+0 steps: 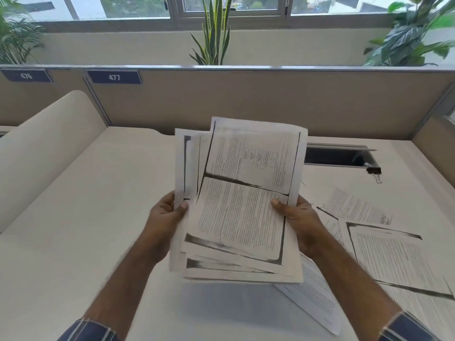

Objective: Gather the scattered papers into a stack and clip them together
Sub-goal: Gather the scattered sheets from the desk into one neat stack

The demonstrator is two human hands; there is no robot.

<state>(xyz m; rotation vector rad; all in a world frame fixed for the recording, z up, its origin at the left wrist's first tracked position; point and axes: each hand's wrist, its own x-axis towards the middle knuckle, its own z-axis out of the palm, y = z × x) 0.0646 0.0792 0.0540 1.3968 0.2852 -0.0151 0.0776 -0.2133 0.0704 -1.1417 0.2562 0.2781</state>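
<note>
Tabletop [98, 217], white. Loose papers [384, 249] lie on its right side. Uneven stack [241, 205] held above the tabletop, left hand [167, 215] and right hand [298, 222] each pinching a side edge, thumbs on front. Binder clip [374, 171] far right, apart from the papers.

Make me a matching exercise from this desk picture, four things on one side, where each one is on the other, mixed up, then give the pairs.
Things:
1. bundle of papers
2. binder clip
3. loose sheets
4. label 477

Places:
A. on the partition, far left
B. lying on the desk, right side
C. held up between both hands
D. on the desk by the cable slot, far right

Pairs: 1-C, 2-D, 3-B, 4-A
</note>
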